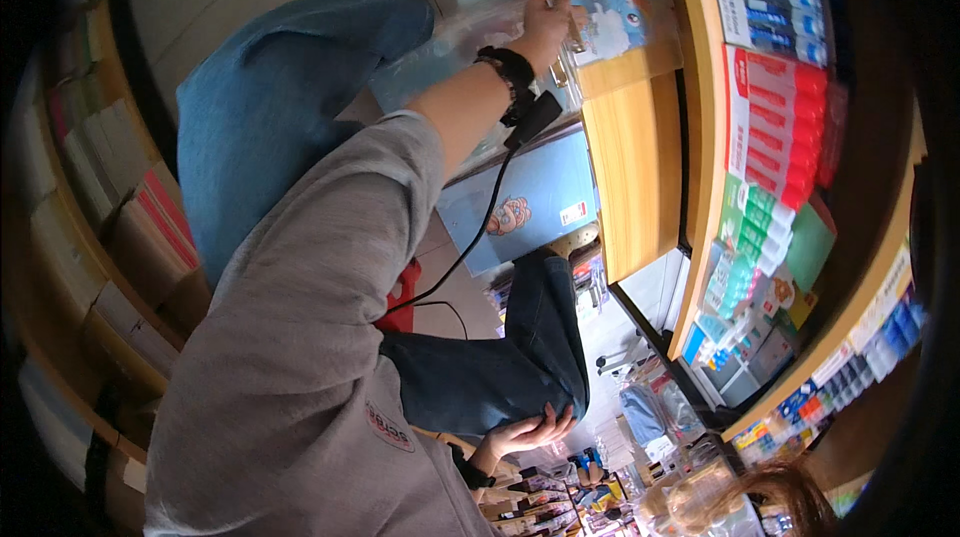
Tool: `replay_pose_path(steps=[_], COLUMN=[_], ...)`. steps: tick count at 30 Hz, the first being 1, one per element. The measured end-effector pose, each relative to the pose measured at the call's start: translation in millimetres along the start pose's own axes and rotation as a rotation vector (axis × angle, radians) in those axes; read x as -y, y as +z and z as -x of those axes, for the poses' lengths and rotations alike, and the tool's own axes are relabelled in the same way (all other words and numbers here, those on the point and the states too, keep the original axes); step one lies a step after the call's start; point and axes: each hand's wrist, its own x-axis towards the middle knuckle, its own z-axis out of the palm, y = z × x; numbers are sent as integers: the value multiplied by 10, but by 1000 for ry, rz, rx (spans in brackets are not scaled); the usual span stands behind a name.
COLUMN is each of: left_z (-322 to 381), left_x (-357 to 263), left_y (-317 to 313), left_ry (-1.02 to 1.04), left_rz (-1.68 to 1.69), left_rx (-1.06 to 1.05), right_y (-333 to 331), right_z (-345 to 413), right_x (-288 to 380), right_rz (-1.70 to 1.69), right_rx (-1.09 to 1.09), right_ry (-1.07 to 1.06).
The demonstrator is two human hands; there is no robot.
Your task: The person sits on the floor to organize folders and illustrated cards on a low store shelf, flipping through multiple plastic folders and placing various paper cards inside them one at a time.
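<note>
My left hand (pixel 544 27), with a black wrist strap, reaches to a clear plastic package that bears a blue cartoon pony (pixel 607 16). Its fingers are bent at the package's near edge, beside small shiny metal parts. A black device (pixel 534 119) with a cable sits at this wrist. My right hand (pixel 532 432) rests palm-up with fingers apart against my dark-jeaned knee, holding nothing. A blue folder or flat box (pixel 521 199) with a cartoon face and a white-and-red label lies between my legs. More clear plastic wrapping (pixel 450 49) lies under my left forearm.
A light wooden board (pixel 634 177) stands in front. Wooden shelves (pixel 697 162) at the right hold red (pixel 780 117), blue and green packaged tubes or bottles. Shelves of books or paper (pixel 120 154) are at the left. A red object (pixel 401 297) lies below. Packed goods and hair show at the lower right.
</note>
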Motion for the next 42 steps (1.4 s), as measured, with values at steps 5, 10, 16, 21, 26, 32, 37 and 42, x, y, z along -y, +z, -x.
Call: replay_pose_path(steps=[5, 10, 16, 21, 26, 32, 37, 42], left_z=[-474, -670, -690, -789, -788, -485, -555, -503], left_x=[341, 932, 1110, 622, 610, 408, 389, 495], left_y=[13, 83, 29, -145, -163, -259, -313, -298], left_ry=[100, 253, 220, 328, 401, 995, 787, 811], left_rz=[-109, -264, -1060, -1438, -1103, -2106, -2264, -2459], left_rx=[159, 130, -239, 166, -43, 773, 912, 781], right_y=[40, 14, 30, 59, 75, 58, 31, 57], right_z=[-150, -197, -266, -288, -298, -340, -327, -331], right_x=[68, 115, 162, 159, 145, 229, 236, 203], right_rz=[50, 164, 175, 160, 129, 147, 158, 135], right_rx=[44, 60, 74, 71, 91, 107, 111, 103], right_ry=[-43, 27, 48, 10, 4, -1, 9, 13])
